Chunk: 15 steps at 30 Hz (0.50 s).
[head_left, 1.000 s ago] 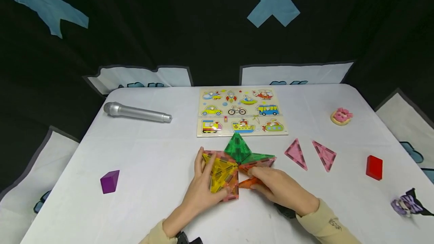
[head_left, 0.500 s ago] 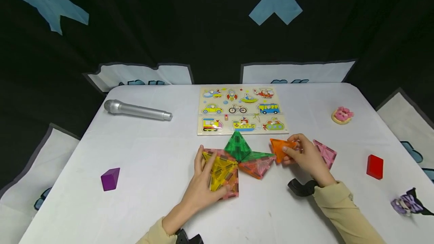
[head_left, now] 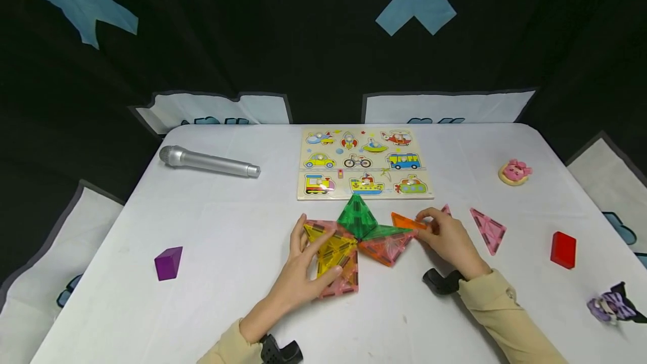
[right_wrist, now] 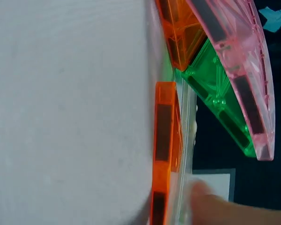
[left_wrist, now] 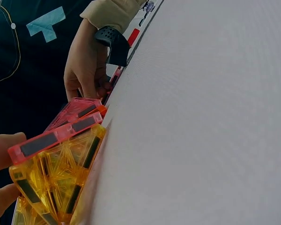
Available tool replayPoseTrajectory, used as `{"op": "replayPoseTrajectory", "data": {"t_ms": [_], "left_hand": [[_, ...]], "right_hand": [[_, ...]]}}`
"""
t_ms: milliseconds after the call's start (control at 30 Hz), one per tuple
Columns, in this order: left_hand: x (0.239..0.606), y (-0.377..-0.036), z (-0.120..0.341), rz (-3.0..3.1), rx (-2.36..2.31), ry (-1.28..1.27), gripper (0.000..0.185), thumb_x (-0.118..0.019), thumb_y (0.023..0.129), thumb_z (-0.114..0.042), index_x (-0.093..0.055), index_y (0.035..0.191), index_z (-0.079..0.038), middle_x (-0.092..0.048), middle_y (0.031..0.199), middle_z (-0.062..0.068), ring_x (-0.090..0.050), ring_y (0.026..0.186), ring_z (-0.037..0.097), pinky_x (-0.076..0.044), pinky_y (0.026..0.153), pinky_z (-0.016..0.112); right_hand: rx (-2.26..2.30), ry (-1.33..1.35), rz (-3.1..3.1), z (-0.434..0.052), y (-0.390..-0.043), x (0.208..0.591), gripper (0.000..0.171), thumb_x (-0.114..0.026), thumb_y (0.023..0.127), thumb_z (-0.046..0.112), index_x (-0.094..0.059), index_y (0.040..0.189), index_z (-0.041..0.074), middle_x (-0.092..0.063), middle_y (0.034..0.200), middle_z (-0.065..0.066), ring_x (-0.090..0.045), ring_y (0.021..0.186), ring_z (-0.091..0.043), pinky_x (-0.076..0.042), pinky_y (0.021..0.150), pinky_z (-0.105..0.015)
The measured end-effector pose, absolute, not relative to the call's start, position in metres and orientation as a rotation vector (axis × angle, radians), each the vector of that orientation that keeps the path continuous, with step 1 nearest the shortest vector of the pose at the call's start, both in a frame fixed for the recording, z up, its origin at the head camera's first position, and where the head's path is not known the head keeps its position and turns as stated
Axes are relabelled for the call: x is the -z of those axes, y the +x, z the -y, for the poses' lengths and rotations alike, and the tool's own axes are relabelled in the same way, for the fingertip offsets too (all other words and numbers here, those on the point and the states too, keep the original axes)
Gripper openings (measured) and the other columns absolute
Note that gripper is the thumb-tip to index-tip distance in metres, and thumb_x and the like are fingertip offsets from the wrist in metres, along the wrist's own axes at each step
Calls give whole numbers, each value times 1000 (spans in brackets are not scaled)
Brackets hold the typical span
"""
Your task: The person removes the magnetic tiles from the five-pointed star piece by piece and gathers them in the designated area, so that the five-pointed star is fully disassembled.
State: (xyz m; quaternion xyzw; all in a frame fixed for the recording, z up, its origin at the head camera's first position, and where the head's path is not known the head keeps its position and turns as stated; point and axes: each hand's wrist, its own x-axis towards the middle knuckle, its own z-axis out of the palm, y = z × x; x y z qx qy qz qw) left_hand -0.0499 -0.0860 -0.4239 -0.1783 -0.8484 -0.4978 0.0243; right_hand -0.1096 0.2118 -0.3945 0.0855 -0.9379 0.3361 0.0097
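The left hand (head_left: 302,277) lies flat with its fingers spread, pressing on the yellow translucent triangular magnetic tile (head_left: 331,249) that rests over a pink translucent square tile (head_left: 340,282) on the white tabletop (head_left: 222,240). Just beyond its fingertips, a green translucent triangular tile (head_left: 356,216) rises to a point, and a second, flatter green triangular tile (head_left: 385,232) and a peach-pink triangular tile (head_left: 384,248) join the same cluster toward the right hand. The right hand (head_left: 447,240) pinches an orange translucent triangular tile (head_left: 404,221) between thumb and fingertips, holding its edge down on the tabletop right beside the cluster; the right wrist view shows the orange tile (right_wrist: 165,150) standing close against the green one (right_wrist: 215,98). A loose pink triangular tile (head_left: 488,230) lies just outward of the right hand, with a red block (head_left: 563,249) further out. Beyond both hands sits a wooden vehicle puzzle board (head_left: 365,164); a purple block (head_left: 168,263) lies well outward of the left hand.
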Motion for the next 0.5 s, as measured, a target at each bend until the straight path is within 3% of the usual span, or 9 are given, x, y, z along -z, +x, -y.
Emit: {"op": "replayPoseTrajectory", "data": {"t_ms": [200, 333, 433, 500], "left_hand": [[425, -50, 86, 2597, 1555, -575, 57, -64, 83, -25, -43, 136, -19, 8, 147, 17, -11, 127, 50, -29, 92, 58], [424, -50, 86, 2584, 1534, -577, 57, -65, 82, -24, -44, 135, -16, 7, 147, 18, -15, 125, 52, -30, 90, 60], [424, -52, 87, 2566, 1514, -572, 57, -66, 81, -24, -46, 134, -15, 3, 147, 18, -21, 125, 49, -33, 88, 59], [425, -52, 86, 2556, 1506, -566, 57, -67, 80, -24, -47, 133, -15, 1, 147, 17, -26, 125, 44, -36, 87, 57]], "right_hand": [[-1064, 440, 2670, -185, -85, 379, 24, -64, 84, 9, -58, 107, 6, -52, 70, 3, -46, 55, -8, -38, 48, -24], [-1201, 809, 2785, -149, -58, 379, 51, -68, 82, 21, -48, 125, 2, -55, 83, 3, -48, 60, -4, -42, 52, -22], [-1136, 920, 2914, -127, -46, 386, 75, -73, 76, 28, -35, 134, 0, -55, 107, -7, -55, 83, -11, -48, 69, -26], [-1070, 913, 2945, -119, -43, 391, 81, -76, 72, 27, -32, 134, -1, -51, 116, -12, -54, 95, -16, -47, 77, -31]]}}
